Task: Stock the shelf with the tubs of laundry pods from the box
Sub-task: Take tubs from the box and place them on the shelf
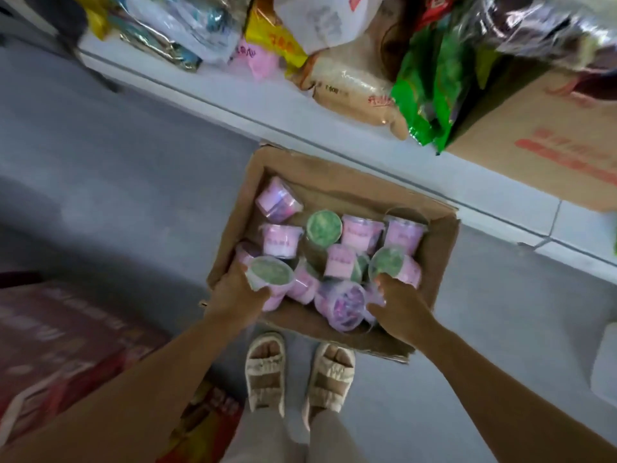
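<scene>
An open cardboard box [437, 259] sits on the grey floor just ahead of my feet. Several pink tubs of laundry pods lie jumbled inside it, some showing green lids, such as one [324, 227] near the middle. My left hand [238, 292] is inside the box's near left corner, closed around a pink tub with a green lid [271, 271]. At the near right of the box, my right hand [395, 307] grips another green-lidded tub [389, 261]. A tub lying on its side with a purple inside [345, 305] rests between my hands.
A white low shelf [300, 128] runs diagonally behind the box, holding bags of goods, a rice sack [354, 91], a green bag [430, 78] and a brown carton [547, 138]. A dark red carton [56, 345] lies on the floor at my left. My sandalled feet [297, 372] stand close behind the box.
</scene>
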`<action>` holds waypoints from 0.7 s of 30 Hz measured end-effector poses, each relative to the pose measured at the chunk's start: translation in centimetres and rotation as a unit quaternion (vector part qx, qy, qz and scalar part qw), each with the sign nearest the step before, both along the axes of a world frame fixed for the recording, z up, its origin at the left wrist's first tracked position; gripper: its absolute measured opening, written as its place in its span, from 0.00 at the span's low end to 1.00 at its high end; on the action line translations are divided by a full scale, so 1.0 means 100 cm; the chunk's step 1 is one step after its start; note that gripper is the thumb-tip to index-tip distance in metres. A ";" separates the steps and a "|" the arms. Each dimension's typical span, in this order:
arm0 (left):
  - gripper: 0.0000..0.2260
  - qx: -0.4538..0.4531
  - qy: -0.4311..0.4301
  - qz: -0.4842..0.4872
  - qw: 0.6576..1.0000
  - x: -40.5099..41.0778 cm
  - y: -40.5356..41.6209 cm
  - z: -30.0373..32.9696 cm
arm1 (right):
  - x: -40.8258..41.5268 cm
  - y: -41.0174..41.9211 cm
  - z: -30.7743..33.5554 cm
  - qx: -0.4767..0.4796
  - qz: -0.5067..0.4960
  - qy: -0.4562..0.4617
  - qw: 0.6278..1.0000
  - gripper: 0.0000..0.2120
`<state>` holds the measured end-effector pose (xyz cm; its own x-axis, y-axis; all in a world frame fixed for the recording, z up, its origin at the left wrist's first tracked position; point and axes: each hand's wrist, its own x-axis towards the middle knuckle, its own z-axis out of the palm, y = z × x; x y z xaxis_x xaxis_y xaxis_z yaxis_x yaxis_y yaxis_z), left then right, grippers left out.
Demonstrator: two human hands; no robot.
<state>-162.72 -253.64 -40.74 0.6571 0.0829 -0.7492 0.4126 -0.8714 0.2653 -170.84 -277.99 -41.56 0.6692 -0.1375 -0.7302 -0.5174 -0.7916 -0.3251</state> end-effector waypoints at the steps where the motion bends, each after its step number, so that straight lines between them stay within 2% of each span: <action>1: 0.30 0.006 -0.002 0.007 1.000 -0.001 0.002 -0.020 | -0.003 0.000 -0.020 0.004 0.001 0.005 1.000 0.26; 5: 0.31 0.028 -0.007 0.017 0.999 -0.003 0.011 -0.092 | -0.016 0.004 -0.092 0.022 0.000 0.016 1.000 0.30; 10: 0.28 0.037 0.015 0.026 0.999 -0.003 0.018 -0.148 | -0.026 0.007 -0.152 0.017 -0.003 0.036 0.999 0.32; 13: 0.30 0.051 0.048 0.065 0.995 -0.004 0.022 -0.165 | -0.029 0.008 -0.170 0.007 -0.003 0.044 0.999 0.34; 17: 0.35 0.005 0.066 0.156 0.986 -0.007 0.024 -0.174 | -0.023 0.002 -0.177 0.007 0.011 0.051 0.999 0.34; 21: 0.36 -0.017 0.058 0.181 0.982 -0.009 0.025 -0.175 | -0.012 0.004 -0.176 0.039 0.020 0.002 0.999 0.26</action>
